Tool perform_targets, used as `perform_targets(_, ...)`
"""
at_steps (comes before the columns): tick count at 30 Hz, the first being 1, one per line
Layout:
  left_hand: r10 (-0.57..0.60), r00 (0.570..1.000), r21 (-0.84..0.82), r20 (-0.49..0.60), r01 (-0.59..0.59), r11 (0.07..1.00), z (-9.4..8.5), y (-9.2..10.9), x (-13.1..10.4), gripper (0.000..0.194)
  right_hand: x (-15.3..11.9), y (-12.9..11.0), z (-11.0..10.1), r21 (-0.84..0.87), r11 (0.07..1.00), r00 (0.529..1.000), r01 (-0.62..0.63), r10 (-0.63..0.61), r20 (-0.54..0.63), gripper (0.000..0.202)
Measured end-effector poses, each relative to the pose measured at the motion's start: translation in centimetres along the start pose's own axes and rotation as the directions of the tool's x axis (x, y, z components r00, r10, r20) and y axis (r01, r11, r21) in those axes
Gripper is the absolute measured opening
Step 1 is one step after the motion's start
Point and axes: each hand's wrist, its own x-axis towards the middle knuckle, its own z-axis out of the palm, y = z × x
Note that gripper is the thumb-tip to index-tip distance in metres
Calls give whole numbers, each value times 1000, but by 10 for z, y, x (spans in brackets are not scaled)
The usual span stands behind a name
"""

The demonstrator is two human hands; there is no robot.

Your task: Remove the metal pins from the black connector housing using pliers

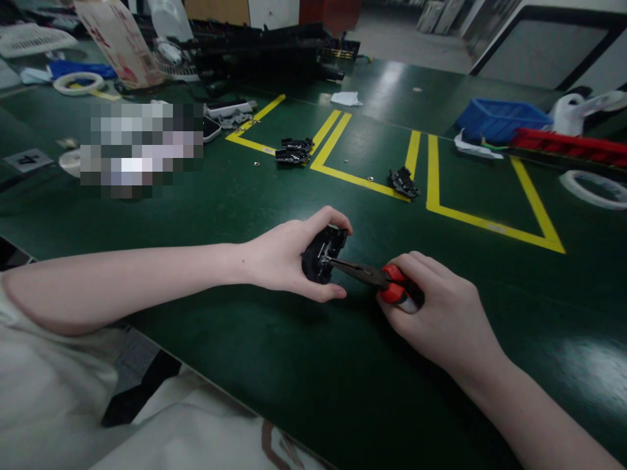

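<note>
My left hand (298, 251) grips a small black plastic part (316, 261) between thumb and fingers, holding it tilted above the green table. In my right hand (441, 307) is a pair of needle-nose pliers (362, 271) with red handles, the fingers wrapped round them. The pliers' dark jaws point left, and their tips touch or reach into a metallic spot on the black part. What the tips grip there is too small to make out. Farther back, similar black parts lie on the table: a cluster (294, 151) and another piece (404, 182).
Yellow tape lines (362, 179) mark areas on the green table (220, 365). At the right are a blue bin (504, 119), a red rack (573, 147) and a white ring (595, 189). A pile of black parts (264, 55) lies at the back; a blurred patch covers things at left.
</note>
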Motion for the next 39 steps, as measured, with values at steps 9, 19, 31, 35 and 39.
perform_targets(9, -31, 998, 65, 62, 27, 998, -4, -4, 2, 69, -1, 1, 2, -21, 1000, 1000, 15, -16, -18, 8)
perform_targets(19, -57, 984, 50, 167, 49, 998, -10, -7, 4, 70, -2, 2, 2, -61, 998, 998, 35, -38, -41, 8)
perform_targets(31, 55, 998, -15, -5, -55, 998, 0, -7, 2, 75, 0, 2, 3, -16, 1000, 1000, -2, 1, -16, 6)
perform_targets(35, 26, 1000, 7, 15, -26, 1000, -3, -7, 2, 72, 0, 1, 3, -13, 1000, 1000, 2, -3, -21, 7)
perform_targets(39, -3, 994, 7, 113, 3, 1000, -8, -7, 3, 67, -1, 0, 3, -13, 1000, 1000, 15, -15, -23, 8)
